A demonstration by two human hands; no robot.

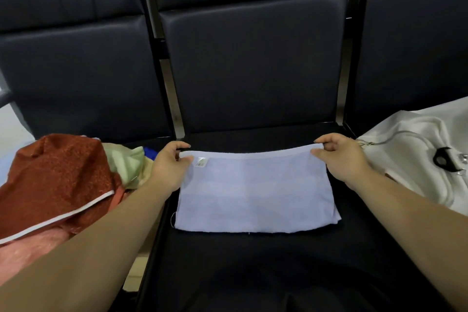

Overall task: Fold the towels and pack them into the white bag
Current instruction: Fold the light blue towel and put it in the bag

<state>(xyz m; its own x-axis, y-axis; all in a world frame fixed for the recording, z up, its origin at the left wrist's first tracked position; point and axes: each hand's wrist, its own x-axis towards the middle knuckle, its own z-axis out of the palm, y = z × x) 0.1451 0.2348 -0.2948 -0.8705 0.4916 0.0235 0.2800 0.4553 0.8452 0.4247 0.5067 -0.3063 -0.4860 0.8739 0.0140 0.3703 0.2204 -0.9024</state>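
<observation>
A light blue towel (255, 192) lies on the black middle chair seat (253, 256), its far hem lifted slightly. My left hand (168, 166) pinches the towel's far left corner, close to a small label. My right hand (342, 157) pinches the far right corner. The white bag (415, 160) lies on the seat to the right, with a thin strap and a black clip on top. A heap of unfolded towels sits on the left seat, topped by a rust-red towel (58, 180) with a white edge.
Pale green (126, 160), pink (33, 248) and dark blue cloths show under the rust-red towel. Black padded chair backs (250, 63) stand upright behind all three seats. Metal frame bars run between the chairs.
</observation>
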